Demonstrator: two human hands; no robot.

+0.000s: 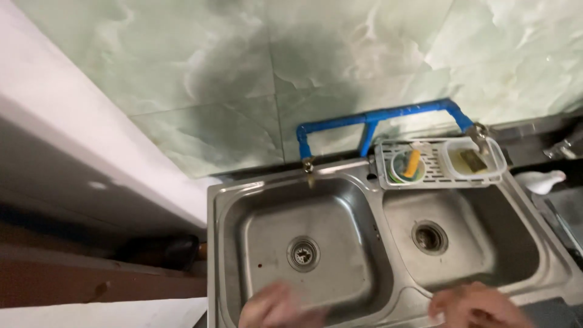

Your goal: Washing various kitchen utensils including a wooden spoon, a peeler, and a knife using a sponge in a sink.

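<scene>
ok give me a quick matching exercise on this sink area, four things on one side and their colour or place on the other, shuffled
Things:
1. pipe
2. caddy
3. left hand
4. right hand

Descriptions:
A. white, slotted, at the back of the right basin
B. blurred, over the front of the left basin
C. blue, running along the green tiled wall
D. at the front rim of the right basin

Pairs: 1-C, 2-A, 3-B, 4-D
</scene>
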